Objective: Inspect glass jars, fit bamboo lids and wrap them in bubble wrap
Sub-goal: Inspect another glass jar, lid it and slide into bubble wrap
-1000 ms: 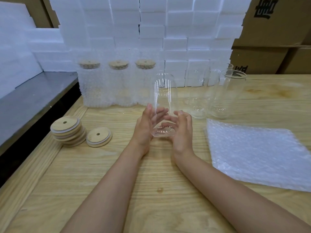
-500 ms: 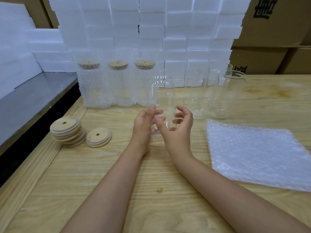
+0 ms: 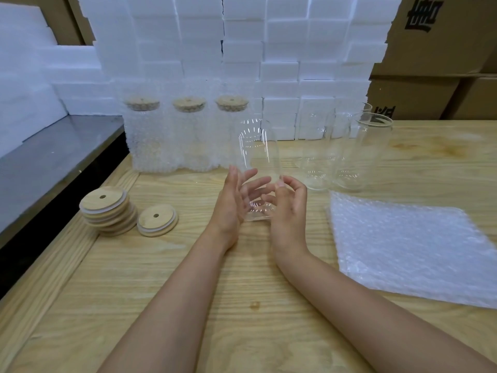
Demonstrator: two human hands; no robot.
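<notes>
A clear glass jar (image 3: 258,146) stands up off the wooden table (image 3: 161,278) between my hands, with no lid on it. My left hand (image 3: 231,203) presses its straight fingers against the jar's lower left side. My right hand (image 3: 289,211) curls thumb and fingers round the lower right side. To the left lie a stack of bamboo lids (image 3: 106,208) and a single lid (image 3: 157,219). A bubble wrap sheet (image 3: 411,246) lies flat on the right. Three wrapped, lidded jars (image 3: 150,141) stand at the back.
Bare glass jars (image 3: 371,154) stand behind the sheet at the back right. White foam blocks (image 3: 242,49) form a wall behind the table, with cardboard boxes (image 3: 435,36) to their right. A grey metal surface (image 3: 53,157) runs along the left edge.
The jar has been turned between my hands. My right hand moved from cupping the base to curling round the lower right side; the left hand's fingers stay flat on the glass.
</notes>
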